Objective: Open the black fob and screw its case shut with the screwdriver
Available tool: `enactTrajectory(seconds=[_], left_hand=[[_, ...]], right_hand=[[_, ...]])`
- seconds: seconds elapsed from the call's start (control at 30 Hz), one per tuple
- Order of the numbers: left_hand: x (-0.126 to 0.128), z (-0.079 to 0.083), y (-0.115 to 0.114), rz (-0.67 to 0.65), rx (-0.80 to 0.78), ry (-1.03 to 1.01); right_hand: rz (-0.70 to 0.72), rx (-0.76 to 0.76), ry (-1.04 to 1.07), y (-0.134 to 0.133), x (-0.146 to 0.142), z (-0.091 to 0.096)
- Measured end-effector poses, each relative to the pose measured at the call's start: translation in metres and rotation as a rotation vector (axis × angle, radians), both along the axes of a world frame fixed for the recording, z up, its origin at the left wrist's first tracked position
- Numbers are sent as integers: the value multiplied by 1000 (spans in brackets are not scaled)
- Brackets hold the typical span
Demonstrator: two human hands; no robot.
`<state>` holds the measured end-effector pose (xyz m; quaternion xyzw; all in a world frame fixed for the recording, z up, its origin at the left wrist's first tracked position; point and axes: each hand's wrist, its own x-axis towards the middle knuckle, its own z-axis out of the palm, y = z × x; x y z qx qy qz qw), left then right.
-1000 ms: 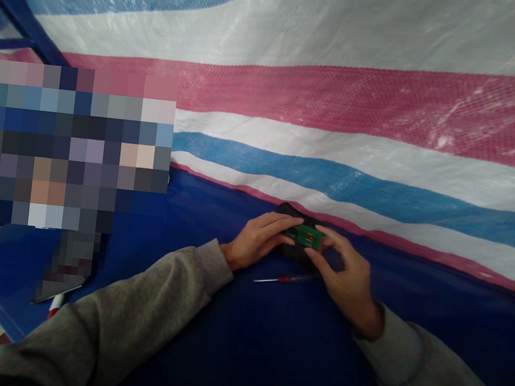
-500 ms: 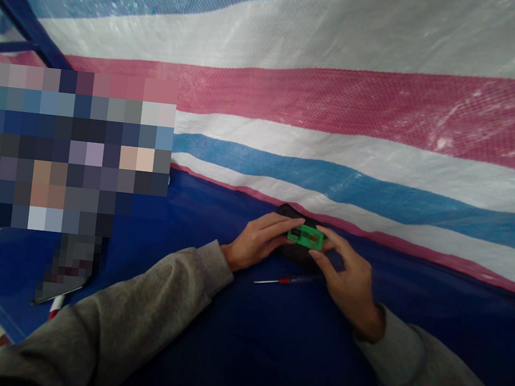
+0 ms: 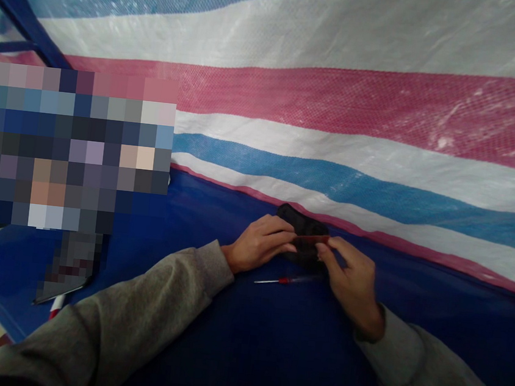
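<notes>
The small, thin rectangular circuit board (image 3: 311,239) has just been tipped: half a second ago its bright green face looks up at the camera, whereas now it shows as a narrow reddish-brown strip, almost edge-on, so its parts cannot be read from this angle. It is held near the far edge of the blue-covered table (image 3: 241,351), in front of and seemingly just above a black, rounded plastic casing (image 3: 301,216), more of which now shows behind it. The right hand (image 3: 352,280) has thumb and forefinger pinched on the board's right end; the left hand (image 3: 264,243) has its fingers closed about the left end, though their exact contact is partly hidden. The turn seems to be a change of viewing angle within the handling, the board being apart from any fixing that can be seen. On the near side of the casing lies a slim screwdriver with a metal shaft and red collar (image 3: 283,280), its handle end dim beside the right hand. The hands cover parts of the casing, and a striped plastic sheet (image 3: 340,103) rises along the table's far edge, leaving little room behind. Toward the left edge, a red-and-white stick (image 3: 57,304) lies beyond the left sleeve (image 3: 135,303), and pixelation hides much else there.
</notes>
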<state>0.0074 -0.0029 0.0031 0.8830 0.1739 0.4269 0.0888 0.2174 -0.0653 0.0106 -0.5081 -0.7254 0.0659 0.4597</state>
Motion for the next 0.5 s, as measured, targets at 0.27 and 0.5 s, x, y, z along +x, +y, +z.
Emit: enactTrajectory(seconds=[0.27, 0.5], left_hand=[[-3, 6, -3, -11, -201, -37], [-2, 3, -4, -27, -193, -39]], right_hand=[[28, 21, -6, -1, -3, 0], [119, 39, -48, -3, -3, 1]])
